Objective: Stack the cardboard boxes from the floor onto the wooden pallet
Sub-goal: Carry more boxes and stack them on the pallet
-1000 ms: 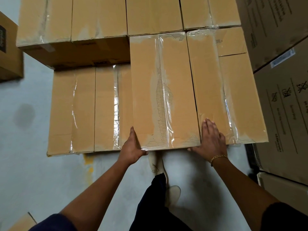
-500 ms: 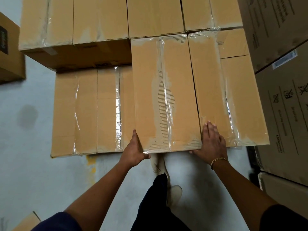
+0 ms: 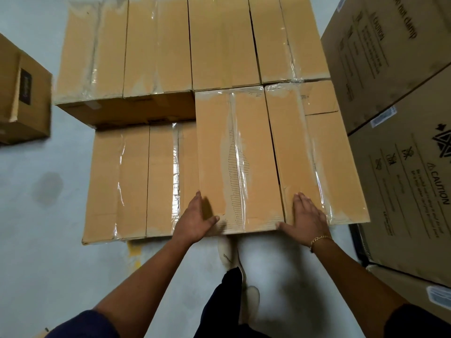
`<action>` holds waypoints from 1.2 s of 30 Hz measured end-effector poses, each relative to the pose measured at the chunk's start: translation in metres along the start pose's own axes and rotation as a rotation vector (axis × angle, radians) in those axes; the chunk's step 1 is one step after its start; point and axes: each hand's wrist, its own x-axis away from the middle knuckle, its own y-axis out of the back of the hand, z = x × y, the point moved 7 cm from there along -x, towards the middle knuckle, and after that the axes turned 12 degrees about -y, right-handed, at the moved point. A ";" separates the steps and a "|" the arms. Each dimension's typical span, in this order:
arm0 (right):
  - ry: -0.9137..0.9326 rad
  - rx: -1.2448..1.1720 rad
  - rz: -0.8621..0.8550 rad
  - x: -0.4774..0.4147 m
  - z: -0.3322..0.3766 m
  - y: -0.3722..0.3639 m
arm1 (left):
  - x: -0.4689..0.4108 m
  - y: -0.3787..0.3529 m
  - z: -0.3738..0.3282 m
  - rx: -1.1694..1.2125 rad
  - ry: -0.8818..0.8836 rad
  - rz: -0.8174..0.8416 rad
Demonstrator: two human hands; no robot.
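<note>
Now push the tape-sealed box (image 3: 239,154) evenly, flush with the neighbour box (image 3: 324,167). Your left hand (image 3: 196,222) and right hand (image 3: 307,219) flank its near corners, fingers straight.

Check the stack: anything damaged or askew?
Yes. The tan cardboard box between the left hand and right hand has its top paper torn along the clear tape seam, baring corrugated ribs.
</note>
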 end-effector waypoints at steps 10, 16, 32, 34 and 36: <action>0.112 -0.084 -0.085 0.108 0.023 0.102 | 0.103 0.093 -0.075 -0.126 -0.158 -0.224; 0.220 -0.071 -0.154 0.181 0.058 0.155 | 0.188 0.151 -0.093 -0.173 -0.186 -0.343; 0.630 -0.008 -0.278 0.339 0.299 0.213 | 0.361 0.335 0.013 -0.171 -0.075 -0.716; 0.672 0.011 -0.278 0.356 0.343 0.207 | 0.379 0.360 0.044 -0.155 -0.047 -0.745; 0.711 0.024 -0.265 0.372 0.388 0.198 | 0.398 0.385 0.077 -0.140 -0.019 -0.770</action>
